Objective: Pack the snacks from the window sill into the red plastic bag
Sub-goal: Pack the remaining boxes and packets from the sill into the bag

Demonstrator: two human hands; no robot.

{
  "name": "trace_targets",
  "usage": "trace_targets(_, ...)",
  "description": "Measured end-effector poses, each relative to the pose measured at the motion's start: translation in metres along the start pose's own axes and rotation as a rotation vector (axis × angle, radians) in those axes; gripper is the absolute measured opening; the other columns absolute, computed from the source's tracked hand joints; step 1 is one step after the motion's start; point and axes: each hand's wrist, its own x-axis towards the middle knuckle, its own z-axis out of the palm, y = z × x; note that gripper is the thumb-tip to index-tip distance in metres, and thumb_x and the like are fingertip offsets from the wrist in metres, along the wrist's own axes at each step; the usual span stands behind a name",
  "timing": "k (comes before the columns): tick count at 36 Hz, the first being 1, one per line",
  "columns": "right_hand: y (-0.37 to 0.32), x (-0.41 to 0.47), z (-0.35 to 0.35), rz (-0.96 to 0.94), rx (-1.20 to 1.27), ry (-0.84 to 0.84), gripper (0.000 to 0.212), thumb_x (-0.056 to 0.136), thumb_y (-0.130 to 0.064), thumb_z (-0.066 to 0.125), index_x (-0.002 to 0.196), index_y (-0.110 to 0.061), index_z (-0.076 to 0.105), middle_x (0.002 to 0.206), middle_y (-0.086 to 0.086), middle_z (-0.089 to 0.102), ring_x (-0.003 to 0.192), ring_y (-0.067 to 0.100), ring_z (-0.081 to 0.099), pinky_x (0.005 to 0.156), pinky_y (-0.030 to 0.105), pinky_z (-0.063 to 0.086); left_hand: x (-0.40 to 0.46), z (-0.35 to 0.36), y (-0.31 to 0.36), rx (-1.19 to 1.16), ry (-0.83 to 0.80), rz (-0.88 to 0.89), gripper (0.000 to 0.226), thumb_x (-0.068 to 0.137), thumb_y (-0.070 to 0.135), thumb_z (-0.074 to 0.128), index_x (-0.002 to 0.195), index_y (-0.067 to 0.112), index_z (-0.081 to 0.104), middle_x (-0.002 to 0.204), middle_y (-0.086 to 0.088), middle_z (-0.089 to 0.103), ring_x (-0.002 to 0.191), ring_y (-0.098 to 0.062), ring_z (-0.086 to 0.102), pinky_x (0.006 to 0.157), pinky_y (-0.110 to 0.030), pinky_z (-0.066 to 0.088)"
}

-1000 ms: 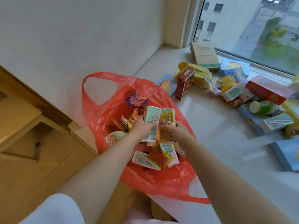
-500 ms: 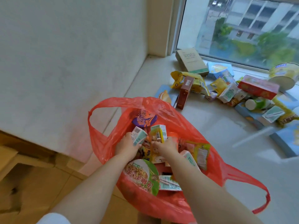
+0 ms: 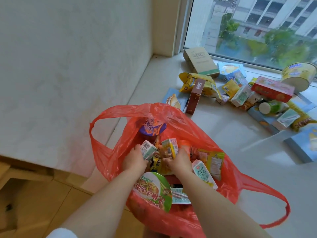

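Both of my hands are down inside the red plastic bag (image 3: 109, 152), which sits slumped at the near edge of the window sill (image 3: 223, 152) with its mouth spread wide and one handle loop flung out to each side, so I can lower things straight in. My left hand (image 3: 134, 160) curls round a small pale-green carton (image 3: 147, 150), its barcoded end tilted up and away from me, long axis leaning toward the far left. My right hand (image 3: 179, 160) grips a yellow-green carton (image 3: 169, 147), standing nearly upright with its long axis pointing up toward the window. I hold them side by side, apparently to seat them among what is already packed: a purple-lidded cup (image 3: 151, 128) at the back, a green-lidded noodle bowl (image 3: 152, 191) nearest me, a milk carton (image 3: 203, 174) lying slanted on the right. Further right, the unpacked snacks (image 3: 240, 93) lie heaped on the sill below the glass, well apart from the bag.
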Motion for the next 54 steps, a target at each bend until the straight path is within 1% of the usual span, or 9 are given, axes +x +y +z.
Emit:
trace_targets(8, 0.014, -0.004, -0.002, -0.15, -0.125, 0.003, 0.07, 0.08, -0.035, 0.072, 0.135, -0.009, 0.037, 0.131, 0.008, 0.046, 0.123, 0.025, 0.046, 0.102, 0.034, 0.039, -0.009, 0.004, 0.011, 0.048, 0.079, 0.008, 0.061, 0.085, 0.029, 0.065, 0.135, 0.015, 0.033, 0.131, -0.007, 0.045, 0.117, -0.026, 0.05, 0.087, -0.037, 0.047)
trace_targets(13, 0.019, -0.007, -0.015, -0.221, -0.129, -0.006, 0.06, 0.087, -0.03, 0.064, 0.136, -0.009, 0.035, 0.136, 0.009, 0.041, 0.124, 0.025, 0.045, 0.099, 0.034, 0.04, -0.017, 0.0, 0.035, 0.054, 0.175, 0.092, 0.066, 0.089, 0.033, 0.059, 0.144, 0.016, 0.027, 0.138, -0.004, 0.036, 0.126, -0.024, 0.04, 0.095, -0.034, 0.043)
trace_targets(19, 0.026, 0.0, -0.055, -0.351, -0.136, 0.075, 0.038, 0.092, -0.028, 0.052, 0.127, -0.015, 0.045, 0.127, 0.003, 0.049, 0.116, 0.022, 0.05, 0.09, 0.035, 0.044, -0.029, -0.005, 0.085, 0.041, 0.305, 0.218, 0.053, 0.09, 0.032, 0.055, 0.138, 0.017, 0.038, 0.135, -0.002, 0.041, 0.124, -0.022, 0.041, 0.099, -0.034, 0.038)
trace_targets(25, 0.029, 0.02, -0.11, -0.401, -0.121, 0.141, 0.032, 0.091, -0.023, 0.05, 0.122, -0.014, 0.053, 0.121, 0.002, 0.055, 0.112, 0.021, 0.053, 0.089, 0.034, 0.045, -0.031, -0.015, 0.139, -0.037, 0.261, 0.313, 0.048, 0.092, 0.028, 0.053, 0.137, 0.019, 0.039, 0.136, -0.001, 0.04, 0.124, -0.02, 0.043, 0.091, -0.035, 0.044)
trace_targets(34, 0.013, 0.06, -0.163, -0.4, -0.13, 0.181, 0.028, 0.091, -0.023, 0.05, 0.117, -0.014, 0.057, 0.117, 0.003, 0.058, 0.105, 0.021, 0.056, 0.086, 0.034, 0.045, 0.003, -0.051, 0.194, -0.024, 0.311, 0.366, 0.044, 0.091, 0.026, 0.053, 0.133, 0.017, 0.043, 0.133, -0.003, 0.041, 0.102, -0.024, 0.057, 0.078, -0.035, 0.048)
trace_targets(36, 0.003, 0.069, -0.17, -0.392, -0.134, 0.185, 0.028, 0.091, -0.023, 0.05, 0.116, -0.014, 0.057, 0.118, 0.003, 0.058, 0.106, 0.021, 0.055, 0.085, 0.033, 0.044, 0.018, -0.061, 0.199, -0.016, 0.313, 0.38, 0.043, 0.09, 0.023, 0.053, 0.132, 0.016, 0.045, 0.131, -0.004, 0.041, 0.104, -0.026, 0.056, 0.079, -0.035, 0.046)
trace_targets(40, -0.02, 0.092, -0.178, -0.354, -0.124, 0.211, 0.028, 0.091, -0.022, 0.05, 0.116, -0.014, 0.059, 0.119, 0.004, 0.059, 0.105, 0.024, 0.056, 0.082, 0.032, 0.043, 0.058, -0.078, 0.204, 0.042, 0.258, 0.374, 0.042, 0.089, 0.022, 0.052, 0.131, 0.017, 0.046, 0.131, -0.006, 0.041, 0.112, -0.027, 0.051, 0.087, -0.035, 0.043)
trace_targets(46, -0.054, 0.127, -0.173, -0.287, -0.047, 0.252, 0.031, 0.09, -0.022, 0.051, 0.12, -0.013, 0.053, 0.119, 0.007, 0.054, 0.104, 0.026, 0.055, 0.08, 0.033, 0.042, 0.126, -0.084, 0.199, 0.151, 0.014, 0.264, 0.047, 0.087, 0.03, 0.055, 0.132, 0.019, 0.044, 0.131, -0.009, 0.042, 0.119, -0.027, 0.048, 0.094, -0.037, 0.041)
trace_targets(54, -0.088, 0.171, -0.14, -0.119, 0.153, 0.315, 0.066, 0.083, -0.045, 0.064, 0.135, -0.014, 0.038, 0.128, 0.007, 0.042, 0.115, 0.025, 0.049, 0.086, 0.036, 0.043, 0.197, -0.075, 0.188, 0.144, -0.11, 0.18, 0.05, 0.087, 0.031, 0.058, 0.133, 0.017, 0.043, 0.132, -0.012, 0.043, 0.118, -0.029, 0.05, 0.093, -0.037, 0.041)
